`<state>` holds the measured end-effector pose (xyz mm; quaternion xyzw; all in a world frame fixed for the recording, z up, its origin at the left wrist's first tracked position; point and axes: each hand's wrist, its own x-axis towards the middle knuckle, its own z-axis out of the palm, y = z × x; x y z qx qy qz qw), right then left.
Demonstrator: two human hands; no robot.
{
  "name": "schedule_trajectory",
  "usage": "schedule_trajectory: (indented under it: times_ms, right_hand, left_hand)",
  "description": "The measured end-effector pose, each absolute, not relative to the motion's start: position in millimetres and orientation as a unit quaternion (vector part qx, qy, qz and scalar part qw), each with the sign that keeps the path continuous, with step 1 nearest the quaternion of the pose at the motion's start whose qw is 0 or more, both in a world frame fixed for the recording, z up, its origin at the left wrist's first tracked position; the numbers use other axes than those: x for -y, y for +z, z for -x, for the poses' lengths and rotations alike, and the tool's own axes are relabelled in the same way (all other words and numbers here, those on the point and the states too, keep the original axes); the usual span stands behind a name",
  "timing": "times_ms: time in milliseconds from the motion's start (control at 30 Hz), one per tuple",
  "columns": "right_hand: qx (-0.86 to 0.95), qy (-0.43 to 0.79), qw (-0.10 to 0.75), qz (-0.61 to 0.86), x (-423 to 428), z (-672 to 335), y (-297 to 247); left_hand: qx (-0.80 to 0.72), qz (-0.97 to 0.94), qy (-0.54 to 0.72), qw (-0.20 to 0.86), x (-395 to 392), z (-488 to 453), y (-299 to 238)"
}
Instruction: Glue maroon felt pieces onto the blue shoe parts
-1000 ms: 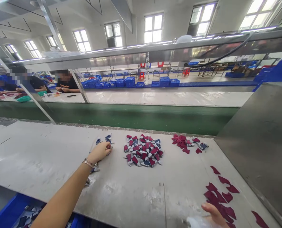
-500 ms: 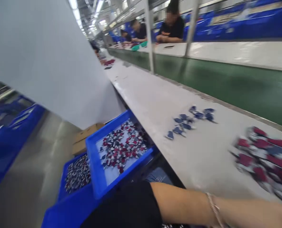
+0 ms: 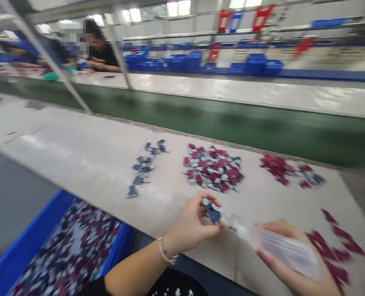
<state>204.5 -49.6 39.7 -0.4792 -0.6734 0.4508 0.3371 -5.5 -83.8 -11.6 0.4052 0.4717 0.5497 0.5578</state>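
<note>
My left hand pinches a small dark blue fabric piece above the table, between thumb and fingers. Wrapped in my right hand is a translucent squeeze bottle, lying nearly level with its thin nozzle pointed left. The nozzle tip is at the lower edge of the blue piece; blur hides whether they touch. Behind my hands lies a pile of maroon, white and blue pieces. Left of it, several blue pieces form a loose row. Maroon pieces lie scattered beside my right hand.
A blue bin full of small pieces stands below the table edge at left. More maroon pieces lie at the back right. A dark container with white bits is beneath my left forearm. Beyond the green divider, a person sits working.
The view has swung right. My left hand, earlier at the right edge and mostly cut off, now shows with the blue piece; my right hand and the bottle have come into view.
</note>
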Motion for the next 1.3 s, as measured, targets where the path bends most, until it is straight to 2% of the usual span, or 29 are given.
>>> schedule_trajectory:
  times_ms: [133, 233, 400, 1300]
  right_hand:
    - [0.656, 0.416, 0.389, 0.496, 66.1, -188.2, 68.6]
    - [0.701, 0.387, 0.38, 0.462, 70.9, -184.5, 77.4]
    - [0.748, 0.365, 0.374, 0.409, 76.0, -195.2, 76.7]
    - [0.764, 0.343, 0.367, 0.405, 75.8, -195.1, 71.0]
  left_hand:
    - [-0.47, -0.469, 0.479, 0.574, 89.8, 2.8, 0.1]
    - [-0.467, -0.488, 0.471, 0.567, 94.7, -4.6, 8.0]
    - [-0.479, -0.511, 0.461, 0.546, 97.1, -9.1, 12.1]
    - [-0.47, -0.571, 0.442, 0.507, 91.6, -9.8, 13.3]
